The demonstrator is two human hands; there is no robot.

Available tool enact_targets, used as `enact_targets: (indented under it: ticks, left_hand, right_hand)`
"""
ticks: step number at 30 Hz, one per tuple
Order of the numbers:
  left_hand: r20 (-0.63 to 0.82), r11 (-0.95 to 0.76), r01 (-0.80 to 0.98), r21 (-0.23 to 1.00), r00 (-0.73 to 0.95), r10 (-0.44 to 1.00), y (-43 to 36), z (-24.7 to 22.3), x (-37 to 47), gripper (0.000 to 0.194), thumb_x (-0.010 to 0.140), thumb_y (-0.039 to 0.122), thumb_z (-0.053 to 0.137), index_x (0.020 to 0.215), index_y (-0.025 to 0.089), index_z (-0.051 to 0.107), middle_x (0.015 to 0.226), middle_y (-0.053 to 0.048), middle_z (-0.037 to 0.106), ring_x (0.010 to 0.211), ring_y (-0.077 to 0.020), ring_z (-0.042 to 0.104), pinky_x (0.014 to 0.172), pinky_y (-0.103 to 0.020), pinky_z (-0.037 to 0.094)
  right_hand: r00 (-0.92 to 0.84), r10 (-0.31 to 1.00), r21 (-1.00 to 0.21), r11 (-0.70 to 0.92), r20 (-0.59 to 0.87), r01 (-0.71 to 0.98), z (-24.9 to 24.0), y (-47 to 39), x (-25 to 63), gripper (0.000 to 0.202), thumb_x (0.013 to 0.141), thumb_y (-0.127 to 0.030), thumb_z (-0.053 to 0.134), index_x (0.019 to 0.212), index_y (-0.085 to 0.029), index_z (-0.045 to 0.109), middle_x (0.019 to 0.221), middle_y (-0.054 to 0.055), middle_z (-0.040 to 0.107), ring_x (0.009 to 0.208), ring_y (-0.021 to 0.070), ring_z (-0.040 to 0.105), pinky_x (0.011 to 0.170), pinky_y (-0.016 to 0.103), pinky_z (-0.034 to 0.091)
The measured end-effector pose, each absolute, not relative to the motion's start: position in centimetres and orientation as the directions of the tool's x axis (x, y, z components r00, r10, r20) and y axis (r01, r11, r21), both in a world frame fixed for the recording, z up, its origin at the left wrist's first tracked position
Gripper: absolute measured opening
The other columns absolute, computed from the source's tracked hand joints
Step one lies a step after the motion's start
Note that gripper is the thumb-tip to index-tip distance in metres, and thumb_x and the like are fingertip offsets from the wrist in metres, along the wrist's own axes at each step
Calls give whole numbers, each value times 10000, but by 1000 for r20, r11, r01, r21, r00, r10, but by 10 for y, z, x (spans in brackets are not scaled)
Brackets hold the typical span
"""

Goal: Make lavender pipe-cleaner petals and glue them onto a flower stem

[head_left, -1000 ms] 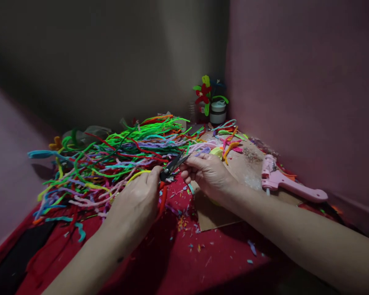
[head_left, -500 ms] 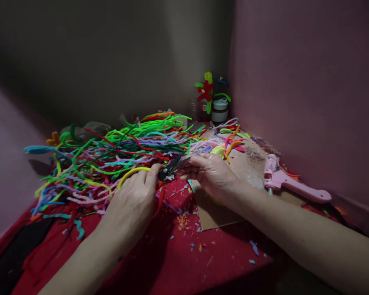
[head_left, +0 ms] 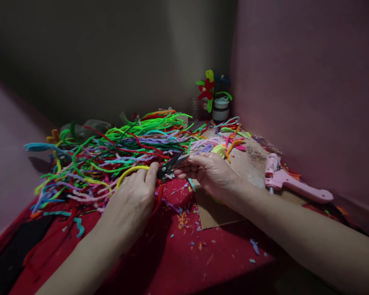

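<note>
- One pair of black scissors [head_left: 164, 171], between the two hands, above one red cloth [head_left: 184, 270]
- One left hand [head_left: 134, 192], fingers closed around the scissors' handles
- One right hand [head_left: 210, 172], thumb and forefinger pinched together beside the blade tips; whatever they pinch is too small to tell
- One pile of fuzzy stems [head_left: 135, 141] behind, too tangled to count
- One pink glue gun [head_left: 298, 186], right
- One lidded cup [head_left: 220, 110] and one red flower [head_left: 206, 89], at the back

Two hands [head_left: 134, 191] [head_left: 211, 173], one pair of scissors [head_left: 163, 170], one glue gun [head_left: 290, 183]
</note>
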State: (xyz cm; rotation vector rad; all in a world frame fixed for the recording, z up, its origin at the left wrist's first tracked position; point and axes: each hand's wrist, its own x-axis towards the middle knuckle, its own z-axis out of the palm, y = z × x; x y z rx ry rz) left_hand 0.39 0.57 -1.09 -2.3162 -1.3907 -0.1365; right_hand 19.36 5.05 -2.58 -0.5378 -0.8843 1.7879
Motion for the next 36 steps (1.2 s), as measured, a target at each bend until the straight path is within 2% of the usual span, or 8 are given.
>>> enact_targets:
  ticks: [15, 20, 23, 25, 27, 30, 32, 36]
  left_hand:
    - [302, -424, 850, -312, 512, 804, 4, -14, -3, 494, 803, 23, 301, 1287, -16, 392, 979, -229, 601, 919, -307, 596, 727, -412, 506]
    - [282, -473, 859, -195, 511, 812, 6, -14, -9, 464, 827, 73, 327, 1282, 34, 409, 1069, -216, 623, 918, -280, 629, 719, -378, 514]
    - [338, -443, 894, -63, 437, 834, 8, -9, -9, 436, 844, 108, 352, 1273, 116, 431, 1133, -170, 614, 909, -250, 637, 738, -348, 499]
    - [399, -390, 914, 109, 319, 860, 9, -4, -5, 425, 838, 146, 402, 1260, 146, 451, 1088, -137, 632, 875, -235, 639, 743, -331, 487]
    - [382, -340, 832, 438, 170, 908, 11, 2, 2, 423, 794, 205, 502, 1215, 163, 496, 955, -89, 660, 785, -205, 642, 692, -291, 490]
    - [126, -129, 422, 898, 35, 991, 13, 10, 15, 483, 633, 235, 686, 1096, 174, 561, 782, -18, 644, 662, -148, 620, 564, -206, 469]
    - [-2, 3, 203, 979, -2, 1000, 13, 14, 21, 509, 529, 175, 753, 1011, 174, 589, 688, 25, 607, 574, -101, 578, 493, -158, 430]
    - [-91, 89, 89, 992, 22, 996, 13, 17, 26, 434, 521, 101, 746, 928, 185, 620, 526, 87, 505, 366, -27, 396, 344, -125, 311]
  right_hand:
    - [-395, 913, -802, -157, 105, -576, -26, 51, 193, 83, 677, -187, 603, 681, -119, 652, 647, 44, 678, 590, 129, 626, 669, 294, 515]
    - [-374, 925, -796, -171, 74, -580, -26, 52, 193, 84, 694, -179, 605, 675, -113, 653, 661, 54, 683, 603, 134, 638, 648, 284, 516]
    - [-333, 942, -786, -180, 35, -592, -27, 54, 194, 94, 698, -176, 602, 683, -102, 658, 684, 63, 693, 615, 145, 652, 627, 276, 517]
    - [-341, 940, -783, -199, 18, -589, -28, 54, 194, 111, 707, -180, 588, 684, -96, 658, 707, 76, 699, 617, 151, 656, 623, 279, 517]
    - [-368, 930, -778, -231, 1, -585, -28, 55, 194, 120, 712, -181, 577, 678, -99, 656, 701, 78, 698, 607, 151, 653, 615, 281, 516]
    - [-387, 922, -765, -259, -14, -590, -28, 54, 194, 119, 716, -172, 572, 675, -101, 658, 680, 69, 689, 596, 136, 641, 602, 268, 510]
    - [-397, 917, -759, -271, -18, -592, -28, 53, 194, 121, 725, -168, 569, 679, -99, 658, 689, 71, 686, 599, 133, 637, 600, 264, 505]
    - [-452, 892, -757, -279, 24, -591, -25, 49, 194, 86, 724, -185, 615, 724, -108, 655, 722, 59, 680, 599, 129, 630, 571, 251, 480]
